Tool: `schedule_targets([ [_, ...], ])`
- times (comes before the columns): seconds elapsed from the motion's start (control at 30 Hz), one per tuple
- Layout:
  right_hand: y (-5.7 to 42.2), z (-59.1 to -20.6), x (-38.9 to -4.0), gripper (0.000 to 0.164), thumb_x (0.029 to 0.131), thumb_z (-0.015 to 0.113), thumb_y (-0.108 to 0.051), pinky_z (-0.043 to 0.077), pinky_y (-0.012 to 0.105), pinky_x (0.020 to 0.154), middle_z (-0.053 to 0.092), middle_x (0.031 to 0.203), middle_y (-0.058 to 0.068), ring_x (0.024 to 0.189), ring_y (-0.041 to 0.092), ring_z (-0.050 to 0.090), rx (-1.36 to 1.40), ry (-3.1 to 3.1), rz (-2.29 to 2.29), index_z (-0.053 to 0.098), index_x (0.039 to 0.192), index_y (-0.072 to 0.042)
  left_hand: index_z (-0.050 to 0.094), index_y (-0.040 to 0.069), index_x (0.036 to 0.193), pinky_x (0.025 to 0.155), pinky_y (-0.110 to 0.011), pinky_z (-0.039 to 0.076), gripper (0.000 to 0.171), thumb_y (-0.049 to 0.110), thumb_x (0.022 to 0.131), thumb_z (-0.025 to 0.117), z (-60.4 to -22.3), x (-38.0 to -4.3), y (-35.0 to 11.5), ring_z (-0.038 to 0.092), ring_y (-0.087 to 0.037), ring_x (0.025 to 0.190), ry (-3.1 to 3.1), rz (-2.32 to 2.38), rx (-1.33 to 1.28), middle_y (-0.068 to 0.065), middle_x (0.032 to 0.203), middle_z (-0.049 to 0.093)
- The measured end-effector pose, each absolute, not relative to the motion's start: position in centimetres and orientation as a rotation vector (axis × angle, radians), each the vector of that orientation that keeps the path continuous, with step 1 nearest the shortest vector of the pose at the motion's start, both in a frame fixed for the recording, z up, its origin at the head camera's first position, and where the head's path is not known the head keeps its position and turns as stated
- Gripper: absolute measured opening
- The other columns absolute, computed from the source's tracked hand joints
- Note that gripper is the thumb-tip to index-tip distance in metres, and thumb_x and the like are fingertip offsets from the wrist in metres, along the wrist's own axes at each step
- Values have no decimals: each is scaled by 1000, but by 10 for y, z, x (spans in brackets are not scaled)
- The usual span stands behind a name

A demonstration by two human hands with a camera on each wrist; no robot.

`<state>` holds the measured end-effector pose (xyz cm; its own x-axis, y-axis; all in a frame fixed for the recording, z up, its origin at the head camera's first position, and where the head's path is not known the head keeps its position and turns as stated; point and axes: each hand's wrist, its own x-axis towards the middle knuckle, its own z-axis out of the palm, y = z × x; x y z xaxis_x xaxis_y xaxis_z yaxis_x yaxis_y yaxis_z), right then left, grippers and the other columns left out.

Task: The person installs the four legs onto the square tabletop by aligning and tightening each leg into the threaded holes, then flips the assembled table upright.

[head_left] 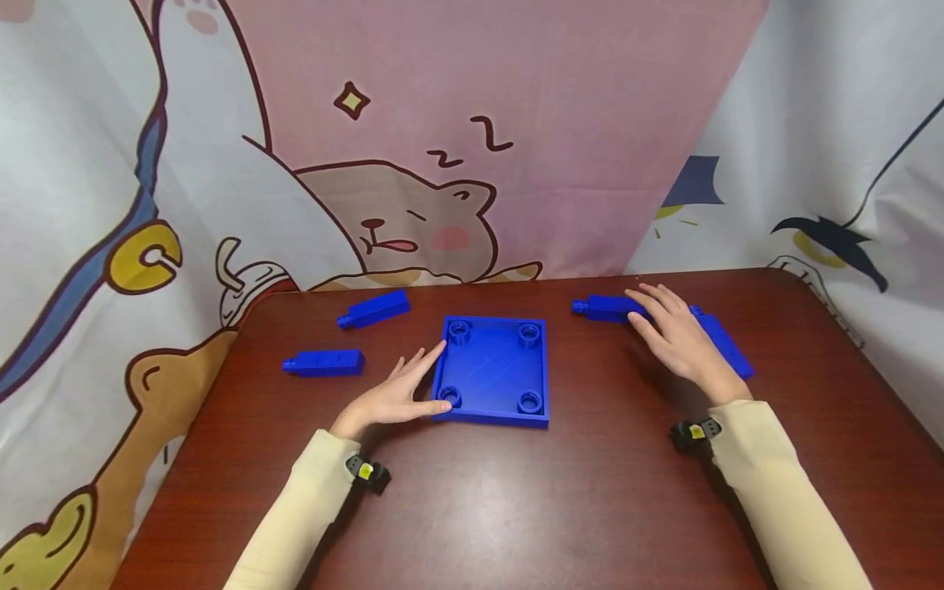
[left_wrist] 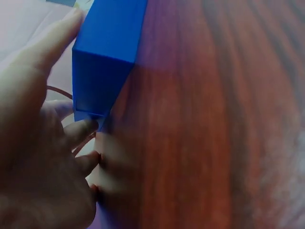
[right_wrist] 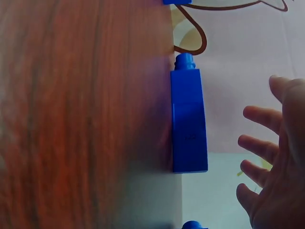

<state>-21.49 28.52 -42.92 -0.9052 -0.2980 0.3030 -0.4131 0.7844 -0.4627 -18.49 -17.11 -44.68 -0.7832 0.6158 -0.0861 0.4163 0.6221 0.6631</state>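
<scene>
Lengthwise, the blue post [head_left: 609,308] under the empty right hand [head_left: 678,336] runs three-to-nine o'clock, neck [head_left: 580,306] at nine; left hand [head_left: 398,399] unclenched.

A square blue tray [head_left: 494,369] with four corner sockets [head_left: 529,401] lies flat between four knob-ended blue blocks [head_left: 335,363].

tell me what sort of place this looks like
Likely an indoor tabletop workspace, perhaps a makeshift one: a dark wood-grain table bears a blue square base and separate blue blocks, with a cartoon-print cloth behind it.
</scene>
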Motion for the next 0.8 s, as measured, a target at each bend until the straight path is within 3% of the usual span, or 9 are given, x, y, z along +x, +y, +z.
schedule_targets([
  [0.13, 290, -432, -219, 45, 103, 48, -26, 17, 65, 106, 35, 146, 25, 139, 46, 20, 575, -2759, 836, 46, 142, -5, 6, 16, 157, 111, -54, -6, 99, 43, 87, 70, -449, -184, -172, -2, -34, 145, 2509, 954, 845, -8, 160, 8],
  [0.33, 291, -433, -227, 44, 100, 54, -18, 24, 65, 102, 39, 142, 28, 132, 48, 31, 610, -2728, 876, 47, 141, -2, 5, 9, 156, 108, -62, -6, 100, 39, 87, 71, -448, -180, -167, -3, -38, 144, 2527, 983, 839, -13, 160, 3],
  [0.5, 295, -439, -235, 46, 99, 56, -14, 28, 67, 98, 41, 140, 29, 129, 47, 36, 597, -2701, 926, 45, 141, 0, 2, 9, 156, 105, -64, -10, 102, 47, 87, 68, -446, -178, -158, -6, -38, 144, 2552, 908, 783, -9, 161, 1],
  [0.8, 297, -451, -246, 46, 93, 62, -5, 31, 61, 99, 46, 134, 32, 124, 49, 41, 380, -2738, 1100, 47, 136, 4, 0, 13, 156, 106, -59, -15, 104, 51, 86, 67, -449, -178, -156, -12, -33, 144, 2527, 923, 711, -7, 161, 3],
])
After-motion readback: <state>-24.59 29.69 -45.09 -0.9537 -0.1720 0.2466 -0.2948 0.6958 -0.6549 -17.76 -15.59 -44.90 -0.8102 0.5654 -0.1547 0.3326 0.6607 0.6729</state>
